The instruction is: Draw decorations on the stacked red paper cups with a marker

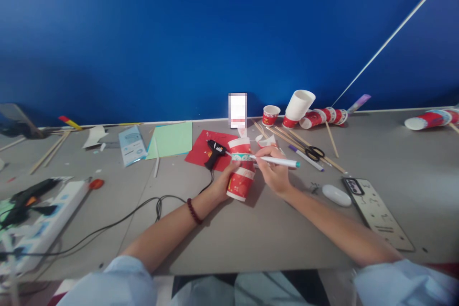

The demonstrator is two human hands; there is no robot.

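Red and white paper cups (241, 185), joined end to end, stand tilted in front of me above the grey table. Around their left side my left hand (223, 182) is closed, its fingers partly hidden behind them. Between the fingertips of my right hand (274, 172) is a white marker (278, 160) with a teal end. Its tip meets a teal and white band (241, 157) on the upper cup. Just left of the cups, a black hot glue gun (214, 153) lies on red paper (196, 153).
Behind are a short cup (271, 115), a white cup stack (300, 104) and lying joined cups (324, 117). Scissors (314, 153), a purple marker (306, 158), a mouse (336, 195) and a phone (378, 213) lie right. A power strip (59, 222) and black cable (118, 222) are left.
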